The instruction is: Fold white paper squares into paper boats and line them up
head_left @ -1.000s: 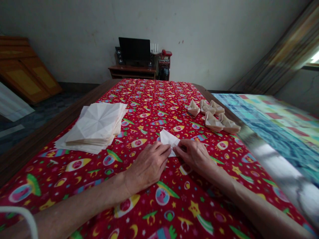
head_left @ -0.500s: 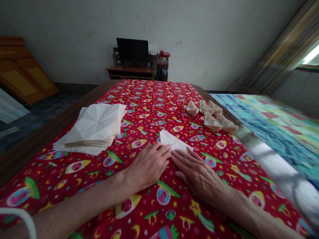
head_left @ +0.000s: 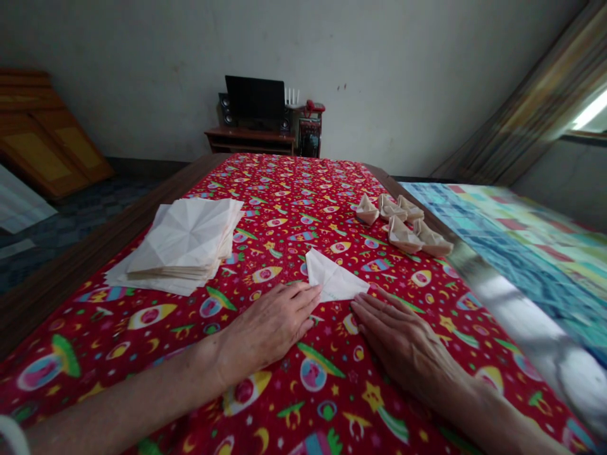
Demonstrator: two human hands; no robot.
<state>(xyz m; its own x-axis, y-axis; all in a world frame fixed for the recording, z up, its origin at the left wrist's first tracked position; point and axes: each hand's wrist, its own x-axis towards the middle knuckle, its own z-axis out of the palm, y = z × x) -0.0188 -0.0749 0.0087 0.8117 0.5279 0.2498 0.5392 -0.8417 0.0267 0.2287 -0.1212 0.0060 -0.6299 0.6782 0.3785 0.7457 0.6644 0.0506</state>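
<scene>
A folded white sheet of paper lies flat on the red patterned tablecloth, in front of me. My left hand rests at its left lower corner, fingers stretched out and fingertips touching the paper. At the paper's right lower corner lies my right hand, its fingers extended and flat, the tips by the edge. To the left sits a stack of creased white paper sheets. Several folded paper boats stand together at the right side of the cloth.
Beyond the table, a black monitor with speakers stands on a small desk, beside a red telephone. A wooden cabinet is at the far left. On the right lies a bed with a patchwork cover.
My right hand has slid right along the paper's lower edge, away from my left hand, which has drawn slightly left. More of the folded paper now shows.
</scene>
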